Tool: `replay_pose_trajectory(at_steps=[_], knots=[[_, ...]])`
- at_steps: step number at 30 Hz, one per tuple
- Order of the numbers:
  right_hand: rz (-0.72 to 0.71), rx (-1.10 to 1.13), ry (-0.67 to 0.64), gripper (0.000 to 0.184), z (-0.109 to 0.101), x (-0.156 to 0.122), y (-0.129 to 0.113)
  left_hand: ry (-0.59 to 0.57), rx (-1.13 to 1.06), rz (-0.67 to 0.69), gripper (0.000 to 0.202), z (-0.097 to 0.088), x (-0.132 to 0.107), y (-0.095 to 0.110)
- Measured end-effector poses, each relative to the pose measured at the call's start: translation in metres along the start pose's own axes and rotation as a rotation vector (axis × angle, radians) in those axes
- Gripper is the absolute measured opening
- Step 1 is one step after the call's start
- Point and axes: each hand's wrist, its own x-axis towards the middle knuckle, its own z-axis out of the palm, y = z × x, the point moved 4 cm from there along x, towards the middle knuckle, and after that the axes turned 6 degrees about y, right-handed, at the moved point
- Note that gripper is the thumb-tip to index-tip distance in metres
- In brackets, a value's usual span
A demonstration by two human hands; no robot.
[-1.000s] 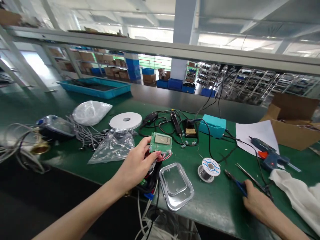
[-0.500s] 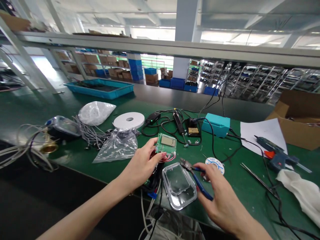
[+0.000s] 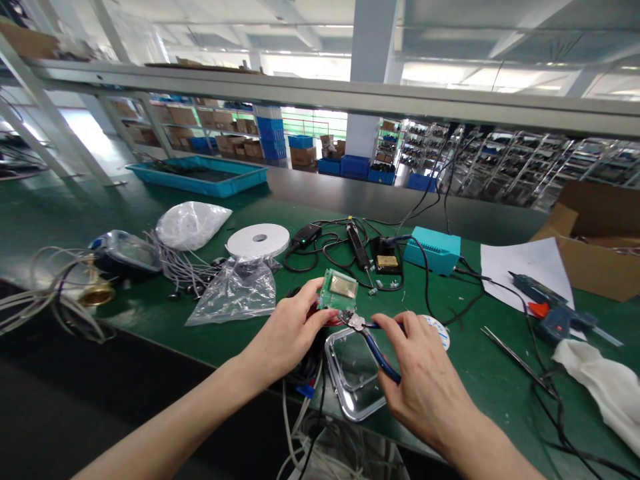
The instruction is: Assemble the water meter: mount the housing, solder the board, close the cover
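Note:
My left hand (image 3: 295, 327) grips a green circuit board (image 3: 325, 297) with a small LCD screen (image 3: 343, 287) by its left edge, thumb in front. Red wires come off the board's lower edge, partly covered by the thumb. In my right hand (image 3: 425, 373) is a pair of blue-handled cutting pliers (image 3: 377, 353), their jaws at the wires just under the board. Whether the jaws have closed on a wire I cannot make out. Below them lies a clear plastic case (image 3: 355, 393). Behind my left hand is a dark bundle of cables, mostly hidden.
A solder spool (image 3: 437, 331) lies beyond my right hand. Farther back are a soldering iron stand (image 3: 387, 262), a black pen-like tool (image 3: 357, 243), and a teal box (image 3: 433, 250). Tweezers (image 3: 517, 360) and a glue gun (image 3: 550, 310) lie right; plastic bags (image 3: 235, 290) and a white reel (image 3: 257, 240) left.
My right hand has brought the pliers left and up to the wires under the board. The board has tilted and shifted slightly right in my left hand.

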Motion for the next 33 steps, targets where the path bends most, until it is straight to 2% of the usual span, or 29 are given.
replay_pose_trajectory(at_steps=[7,13,19,26,33], knots=[[-0.101,-0.259,0.034,0.062,-0.007,0.006,-0.01,-0.031,0.015,0.056,0.028,0.002,0.002,0.005],[-0.152,-0.374,0.032,0.057,-0.007,0.01,-0.018,-0.06,-0.016,0.058,0.028,0.001,0.005,0.005],[-0.18,-0.38,0.088,0.045,-0.005,0.011,-0.017,-0.094,-0.013,0.044,0.029,-0.001,0.008,0.002],[-0.131,-0.329,0.147,0.046,0.006,0.001,-0.013,-0.069,-0.018,0.014,0.029,-0.004,0.011,0.001],[-0.093,-0.238,0.264,0.038,0.023,-0.008,-0.008,-0.115,-0.364,-0.162,0.028,0.003,0.013,-0.006]])
